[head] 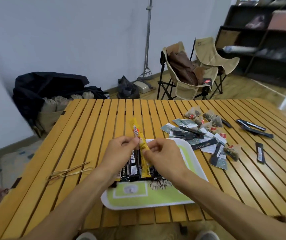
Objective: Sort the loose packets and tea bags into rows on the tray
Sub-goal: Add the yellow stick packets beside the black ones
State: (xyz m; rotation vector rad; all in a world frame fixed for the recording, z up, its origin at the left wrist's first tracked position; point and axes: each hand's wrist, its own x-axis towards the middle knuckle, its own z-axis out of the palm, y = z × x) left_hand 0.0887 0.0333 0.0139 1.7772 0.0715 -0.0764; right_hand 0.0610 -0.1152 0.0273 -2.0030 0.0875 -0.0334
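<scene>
Both hands pinch one yellow Nescafé stick packet (pixel 137 134) above the tray (pixel 196 163), left hand (pixel 119 149) near its middle, right hand (pixel 161 153) lower down, its long axis parallel to the black stick packets (pixel 133 166) already rowed directly beneath.

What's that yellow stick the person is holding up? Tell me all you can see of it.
The yellow stick packet is a long, slim sachet of glossy foil-like wrap, with a red-and-white logo near its upper half. It is held tilted above the tray, top leaning away to the left. The left hand pinches its middle; the right hand pinches it just below.
</scene>
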